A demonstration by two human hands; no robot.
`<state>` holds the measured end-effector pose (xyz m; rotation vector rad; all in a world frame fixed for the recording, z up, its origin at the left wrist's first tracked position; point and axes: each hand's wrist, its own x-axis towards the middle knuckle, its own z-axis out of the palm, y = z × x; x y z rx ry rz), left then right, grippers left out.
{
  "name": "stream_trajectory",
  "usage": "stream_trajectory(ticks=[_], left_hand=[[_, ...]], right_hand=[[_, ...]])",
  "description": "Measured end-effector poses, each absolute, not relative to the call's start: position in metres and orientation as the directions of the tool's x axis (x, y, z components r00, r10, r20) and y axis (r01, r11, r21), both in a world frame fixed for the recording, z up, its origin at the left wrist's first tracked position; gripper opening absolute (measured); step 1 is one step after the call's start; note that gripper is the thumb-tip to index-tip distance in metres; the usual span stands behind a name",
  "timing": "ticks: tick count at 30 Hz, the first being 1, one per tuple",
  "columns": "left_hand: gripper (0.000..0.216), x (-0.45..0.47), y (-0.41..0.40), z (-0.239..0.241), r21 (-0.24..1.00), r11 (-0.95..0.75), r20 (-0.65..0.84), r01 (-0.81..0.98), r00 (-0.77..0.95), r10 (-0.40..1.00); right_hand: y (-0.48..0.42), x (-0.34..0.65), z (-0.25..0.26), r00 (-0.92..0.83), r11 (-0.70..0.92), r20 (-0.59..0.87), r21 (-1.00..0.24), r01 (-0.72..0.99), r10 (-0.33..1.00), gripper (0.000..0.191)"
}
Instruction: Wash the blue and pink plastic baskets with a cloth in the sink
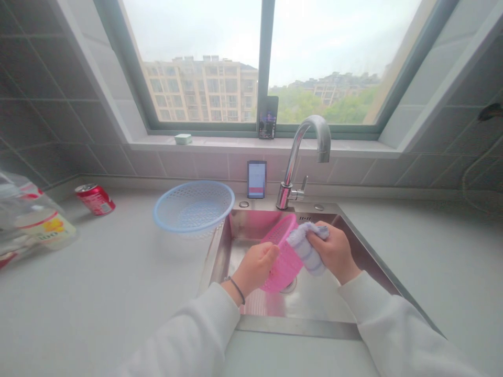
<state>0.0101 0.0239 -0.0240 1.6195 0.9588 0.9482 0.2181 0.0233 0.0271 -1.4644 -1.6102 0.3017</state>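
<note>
Over the steel sink (pixel 298 323), a pink plastic basket (pixel 281 269) with small holes is held tilted on its side. My left hand (pixel 255 267) is closed on its near rim, and a dark band circles that wrist. In my right hand (pixel 337 252) is a bunched white cloth (pixel 308 248) with bluish stripes, pressed against the outside of the basket at its right. The fingertips of the right hand are partly hidden by the cloth.
A blue plastic basket (pixel 194 209) stands on the counter left of the sink. The curved faucet (pixel 293 162) rises behind the sink. Nearby are a phone (pixel 257 179), another phone (pixel 268 118) on the sill, a red can (pixel 95 199), a plastic bag (pixel 35 214) and a small pale-green box (pixel 183 139).
</note>
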Motion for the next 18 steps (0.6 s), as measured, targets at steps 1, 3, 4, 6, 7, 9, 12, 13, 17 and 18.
stream_trajectory(ticks=[1,3,4,6,7,9,12,13,17,18], left_hand=[[0.065,0.01,0.023,-0.024,0.972,-0.193,0.129,0.133,0.387,0.913],[0.065,0.011,0.023,-0.025,0.971,-0.201,0.135,0.128,0.399,0.907],[0.065,0.011,0.023,-0.026,0.97,-0.207,0.14,0.127,0.402,0.905],[0.064,0.01,0.025,-0.027,0.97,-0.209,0.147,0.122,0.392,0.908],[0.063,0.01,0.026,-0.028,0.97,-0.21,0.15,0.12,0.381,0.912],[0.06,0.01,0.028,-0.031,0.971,-0.208,0.152,0.119,0.361,0.92],[0.053,0.011,0.03,-0.036,0.973,-0.189,0.134,0.132,0.341,0.931],[0.05,0.012,0.031,-0.037,0.975,-0.175,0.121,0.134,0.341,0.932],[0.046,0.013,0.031,-0.04,0.98,-0.148,0.093,0.131,0.353,0.931],[0.046,0.013,0.031,-0.04,0.981,-0.146,0.092,0.128,0.354,0.931]], right_hand=[[0.028,0.226,0.027,0.194,0.225,0.467,-0.698,0.68,0.863,0.033],[0.032,0.235,0.026,0.274,0.179,0.489,-0.694,0.698,0.828,0.034],[0.032,0.236,0.026,0.27,0.182,0.487,-0.696,0.694,0.831,0.034],[0.026,0.227,0.024,0.174,0.241,0.46,-0.708,0.664,0.871,0.033],[0.022,0.22,0.024,0.093,0.285,0.442,-0.71,0.644,0.892,0.032],[0.016,0.207,0.023,-0.051,0.354,0.41,-0.71,0.609,0.911,0.03],[0.02,0.206,0.022,-0.026,0.334,0.406,-0.712,0.618,0.914,0.031],[0.023,0.212,0.022,0.034,0.303,0.414,-0.716,0.629,0.91,0.031],[0.038,0.239,0.017,0.209,0.209,0.451,-0.713,0.669,0.868,0.034],[0.04,0.242,0.016,0.22,0.203,0.455,-0.71,0.674,0.863,0.035]])
